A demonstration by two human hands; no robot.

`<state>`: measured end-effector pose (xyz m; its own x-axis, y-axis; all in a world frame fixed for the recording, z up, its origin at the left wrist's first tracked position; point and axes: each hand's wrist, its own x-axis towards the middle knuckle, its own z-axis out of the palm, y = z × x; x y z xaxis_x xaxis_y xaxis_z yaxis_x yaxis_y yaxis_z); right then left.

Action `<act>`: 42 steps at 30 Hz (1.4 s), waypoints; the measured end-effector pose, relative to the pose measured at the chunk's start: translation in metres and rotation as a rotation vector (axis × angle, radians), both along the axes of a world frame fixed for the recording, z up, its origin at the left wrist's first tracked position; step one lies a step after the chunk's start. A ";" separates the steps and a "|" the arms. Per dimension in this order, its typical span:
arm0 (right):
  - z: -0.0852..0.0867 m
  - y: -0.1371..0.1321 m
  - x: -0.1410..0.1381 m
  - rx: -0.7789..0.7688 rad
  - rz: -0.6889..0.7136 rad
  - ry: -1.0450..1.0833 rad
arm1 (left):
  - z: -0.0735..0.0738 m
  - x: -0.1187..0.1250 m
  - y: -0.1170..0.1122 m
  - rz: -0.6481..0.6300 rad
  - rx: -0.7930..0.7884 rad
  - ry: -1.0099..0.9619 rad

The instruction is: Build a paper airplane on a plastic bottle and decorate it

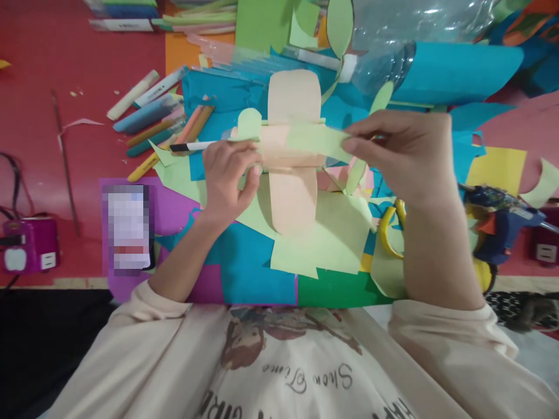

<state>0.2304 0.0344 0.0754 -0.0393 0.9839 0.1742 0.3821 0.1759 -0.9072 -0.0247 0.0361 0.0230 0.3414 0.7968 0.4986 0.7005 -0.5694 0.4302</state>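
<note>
A paper aeroplane model with peach wings and a pale green body hangs above the paper pile. My left hand is closed round its left end, next to a small rounded green piece. My right hand pinches the pale green strip at the model's right end. A black-tipped pen lies just left of my left hand.
Sheets of blue, green, purple and yellow paper cover the red table. Markers and crayons lie at the back left. Yellow-handled scissors and a blue glue gun rest at right. A clear plastic bottle lies behind.
</note>
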 end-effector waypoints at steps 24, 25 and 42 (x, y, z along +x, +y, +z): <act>-0.005 0.022 -0.019 -0.008 0.185 0.200 | -0.009 0.006 0.002 0.045 -0.133 -0.050; -0.005 0.021 -0.019 -0.008 0.183 0.172 | -0.008 0.006 0.001 0.052 -0.143 -0.038; -0.007 0.018 -0.020 0.011 0.123 -0.139 | -0.019 0.002 0.004 -0.046 -0.064 -0.001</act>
<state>0.2105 0.0523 0.0689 -0.1835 0.9682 0.1699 0.4787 0.2389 -0.8449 -0.0227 0.0396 0.0042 0.3780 0.8105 0.4475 0.6740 -0.5723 0.4672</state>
